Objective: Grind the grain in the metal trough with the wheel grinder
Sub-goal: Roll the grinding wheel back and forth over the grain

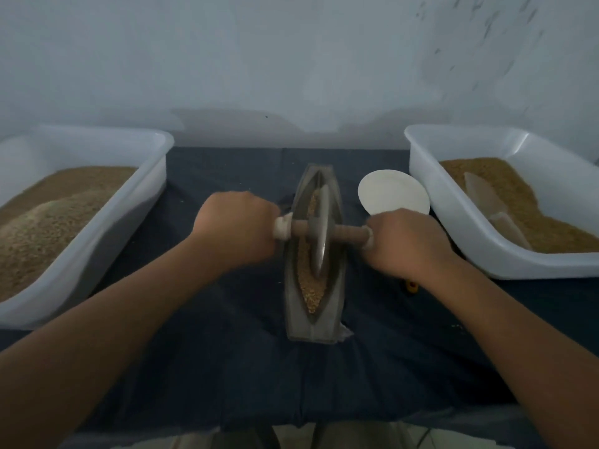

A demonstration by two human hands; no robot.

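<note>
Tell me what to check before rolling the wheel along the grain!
1. Left hand grips the axle: ok.
2. Right hand grips the other end: ok.
3. Wheel stands in the trough: ok.
4. Grain lies in the trough on both sides of the wheel: ok.
5. Plate is apart from the trough: ok.
6. Trough will stay put on the cloth: cannot tell.

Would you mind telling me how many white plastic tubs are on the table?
2. The left tub sits left of the metal trough; the right tub sits to its right, beyond the white dish. No others show.
</note>
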